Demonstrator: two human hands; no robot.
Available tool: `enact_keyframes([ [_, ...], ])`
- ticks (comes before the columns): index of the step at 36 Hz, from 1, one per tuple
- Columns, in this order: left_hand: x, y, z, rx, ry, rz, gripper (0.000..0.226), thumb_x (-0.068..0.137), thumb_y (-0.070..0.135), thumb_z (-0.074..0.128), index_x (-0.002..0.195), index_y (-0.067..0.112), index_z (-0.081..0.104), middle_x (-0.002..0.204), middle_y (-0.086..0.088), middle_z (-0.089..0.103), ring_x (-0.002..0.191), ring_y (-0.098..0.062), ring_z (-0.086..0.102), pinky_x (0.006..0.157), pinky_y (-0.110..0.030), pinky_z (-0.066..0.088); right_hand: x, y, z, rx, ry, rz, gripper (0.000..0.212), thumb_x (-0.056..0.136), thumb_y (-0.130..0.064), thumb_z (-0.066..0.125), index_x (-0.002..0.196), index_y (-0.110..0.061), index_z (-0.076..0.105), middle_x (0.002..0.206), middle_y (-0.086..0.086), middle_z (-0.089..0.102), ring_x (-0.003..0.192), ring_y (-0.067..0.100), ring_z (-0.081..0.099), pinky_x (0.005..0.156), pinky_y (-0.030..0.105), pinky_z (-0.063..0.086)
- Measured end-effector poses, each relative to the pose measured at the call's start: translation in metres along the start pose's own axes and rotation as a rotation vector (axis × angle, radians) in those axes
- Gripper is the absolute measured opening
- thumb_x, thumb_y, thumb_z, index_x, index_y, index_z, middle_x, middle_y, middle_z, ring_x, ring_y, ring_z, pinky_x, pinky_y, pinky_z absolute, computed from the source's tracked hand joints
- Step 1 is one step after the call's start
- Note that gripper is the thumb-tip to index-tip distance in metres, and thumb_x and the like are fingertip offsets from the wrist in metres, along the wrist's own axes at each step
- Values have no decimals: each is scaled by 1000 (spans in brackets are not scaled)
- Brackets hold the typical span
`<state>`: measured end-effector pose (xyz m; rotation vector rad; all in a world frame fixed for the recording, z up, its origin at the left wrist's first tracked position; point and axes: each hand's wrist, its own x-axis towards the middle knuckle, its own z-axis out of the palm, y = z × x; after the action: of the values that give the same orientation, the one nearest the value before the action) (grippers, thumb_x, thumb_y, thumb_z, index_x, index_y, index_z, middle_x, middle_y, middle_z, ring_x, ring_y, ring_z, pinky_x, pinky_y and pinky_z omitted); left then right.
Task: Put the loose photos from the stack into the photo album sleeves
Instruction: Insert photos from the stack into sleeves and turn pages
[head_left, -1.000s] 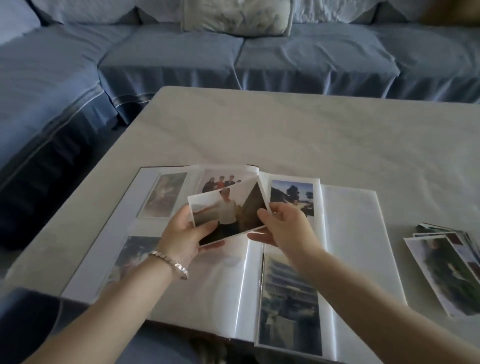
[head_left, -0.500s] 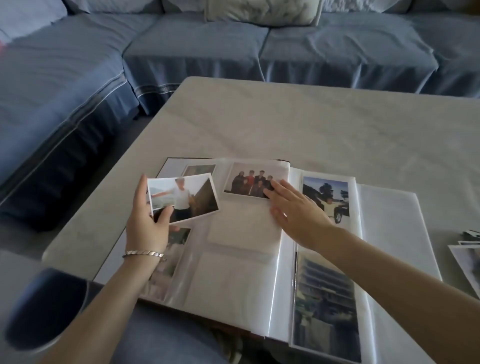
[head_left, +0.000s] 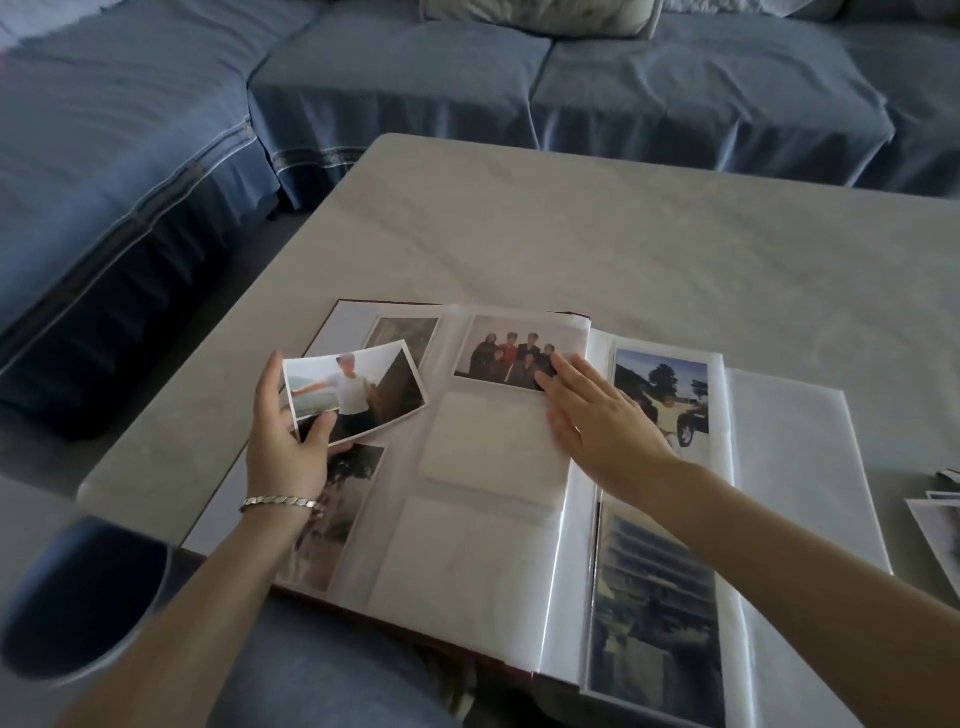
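Observation:
The photo album (head_left: 467, 561) lies open on the table, its near edge over my lap. My left hand (head_left: 283, 441) holds a loose photo (head_left: 358, 395) of a figure in a white shirt, thumb on its lower edge, above the album's left page. My right hand (head_left: 597, 415) lies flat with straight fingers on the middle page, fingertips touching a sleeved group photo (head_left: 511, 353). Below that photo an empty sleeve (head_left: 488, 452) shows white. Sleeved photos fill the left column and the strip to the right. The loose stack (head_left: 940, 514) sits at the right edge, partly cut off.
The pale marble-look table (head_left: 623, 234) stretches beyond the album. A blue sofa (head_left: 467, 88) wraps the far and left sides, with a light cushion (head_left: 540, 13) on it. My knees in blue cloth (head_left: 311, 670) lie under the album's near edge.
My left hand carried the loose photo leftward off the album's middle. My right hand let go of it and settled flat on the middle page by the group photo.

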<state>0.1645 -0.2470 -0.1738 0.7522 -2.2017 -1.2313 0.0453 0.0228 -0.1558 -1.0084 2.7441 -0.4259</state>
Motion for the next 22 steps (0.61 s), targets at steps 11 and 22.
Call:
enact_keyframes([
  [11, 22, -1, -23, -61, -437, -353, 70, 81, -5, 65, 138, 27, 41, 117, -3, 61, 102, -21, 62, 83, -31, 51, 0, 0, 1, 26, 4, 2, 48, 102, -33, 22, 149, -27, 17, 157, -8, 3, 143, 8, -7, 115, 28, 2],
  [22, 32, 16, -27, 100, -540, -258, 72, 79, -1, 69, 134, 36, 41, 84, 10, 71, 87, -5, 66, 80, -24, 49, 1, 0, 0, 26, -9, 7, 48, 101, -34, 22, 149, -26, 17, 158, -7, 3, 144, 9, -7, 114, 29, 3],
])
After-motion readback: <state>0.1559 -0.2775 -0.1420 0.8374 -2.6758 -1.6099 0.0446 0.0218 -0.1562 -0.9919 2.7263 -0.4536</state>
